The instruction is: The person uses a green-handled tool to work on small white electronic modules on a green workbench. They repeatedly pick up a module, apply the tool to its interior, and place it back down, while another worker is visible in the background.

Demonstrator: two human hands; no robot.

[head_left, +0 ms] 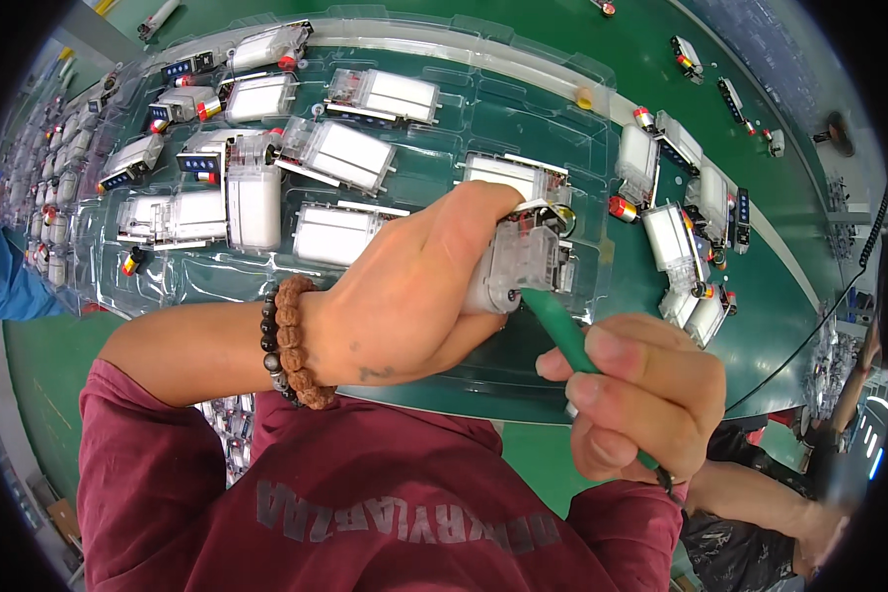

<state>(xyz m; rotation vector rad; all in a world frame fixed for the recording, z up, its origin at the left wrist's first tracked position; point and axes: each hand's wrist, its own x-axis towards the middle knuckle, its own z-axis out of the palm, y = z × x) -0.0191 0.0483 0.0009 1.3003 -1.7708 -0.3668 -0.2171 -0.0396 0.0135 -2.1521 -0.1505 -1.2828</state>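
Maroon shirt fabric (365, 513) fills the foreground, nearest the lens, as a person works over a green conveyor surface (760, 326). Across that surface spreads a clear plastic tray (523, 118), its moulded pockets holding rows of white and transparent assemblies (345, 153), some tipped with small red parts. More of the same pieces (676, 237) lie loose on the belt to the right of the tray.

At centre, the left hand (414, 296), a beaded bracelet (291, 340) on its wrist, is closed around one clear assembly (528, 257), thumb on top and fingers curled beneath, lifting it just above the tray's near edge. The right hand (641, 395) sits lower and to the right, fingers pressed together in a pinch on a green-handled tool (567, 335).

The tool's long axis runs from that hand up and to the left, its tip meeting the underside of the held assembly. The left hand is already on the piece; the right reaches it only through the tool.

Another person's arm (760, 493) shows at lower right.
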